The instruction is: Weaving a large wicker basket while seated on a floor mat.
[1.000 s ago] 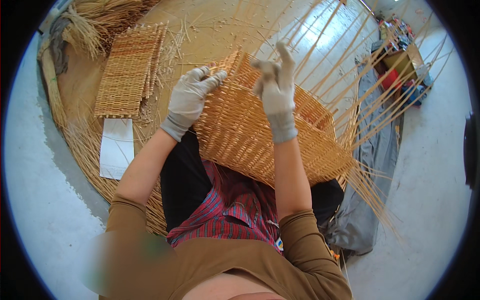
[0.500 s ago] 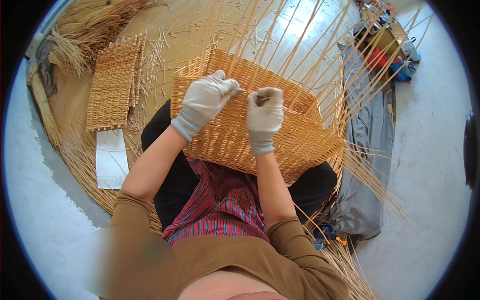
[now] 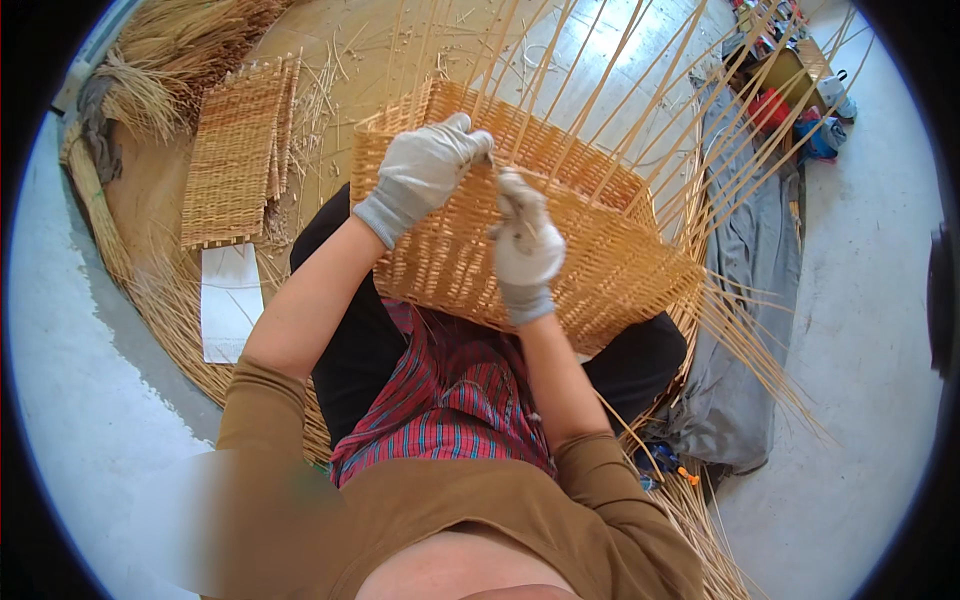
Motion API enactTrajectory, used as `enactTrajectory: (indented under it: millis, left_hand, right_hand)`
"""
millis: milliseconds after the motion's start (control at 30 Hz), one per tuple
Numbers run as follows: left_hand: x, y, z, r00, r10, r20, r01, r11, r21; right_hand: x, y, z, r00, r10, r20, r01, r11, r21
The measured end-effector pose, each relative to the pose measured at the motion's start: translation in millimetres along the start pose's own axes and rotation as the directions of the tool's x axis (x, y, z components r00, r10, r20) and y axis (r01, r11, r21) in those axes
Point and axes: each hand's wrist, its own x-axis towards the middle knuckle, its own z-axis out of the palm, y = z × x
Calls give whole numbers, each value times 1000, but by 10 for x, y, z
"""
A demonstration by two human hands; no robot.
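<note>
Pale grey floor [image 3: 870, 330] spreads all around, and a big round straw mat [image 3: 150, 300] lies on it under the sitting person. A large half-made wicker basket [image 3: 600, 250] rests on the person's lap, tipped on its side, so the woven wall faces up where both hands can get at it. Long thin uprights [image 3: 640, 90] stick out from its rim like a fan, not woven in yet.

On the mat to the left lies a flat woven panel [image 3: 235, 150], with a white sheet [image 3: 228, 300] just below it and a heap of loose straw [image 3: 170, 50] above. A grey cloth [image 3: 750, 280] lies on the right.

The left hand [image 3: 425, 170], in a white glove, is curled over the basket's top edge and seems to steady it. The right hand [image 3: 525, 245], gloved too, is closed and pressed on the weave just beside it. It may pinch a thin strand, but that is too small to tell. Colourful things [image 3: 790, 90] far off at the top right are too bent and tiny to name.
</note>
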Motion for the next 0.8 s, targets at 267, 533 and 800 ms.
enactTrajectory:
  millis: [267,533,800]
  left_hand:
    - [15,337,-176,951,-260,169,279,955,-104]
    - [293,126,-10,944,-243,222,231,970,80]
    - [624,469,202,929,-299,220,246,940,237]
  right_hand:
    - [-873,-763,-1893,592,393,704,-71,895,-440]
    - [-2235,-833,-2856,691,110,714,387,778,-494]
    - [-1797,-800,-2578,899,318,302,-316,947,-57]
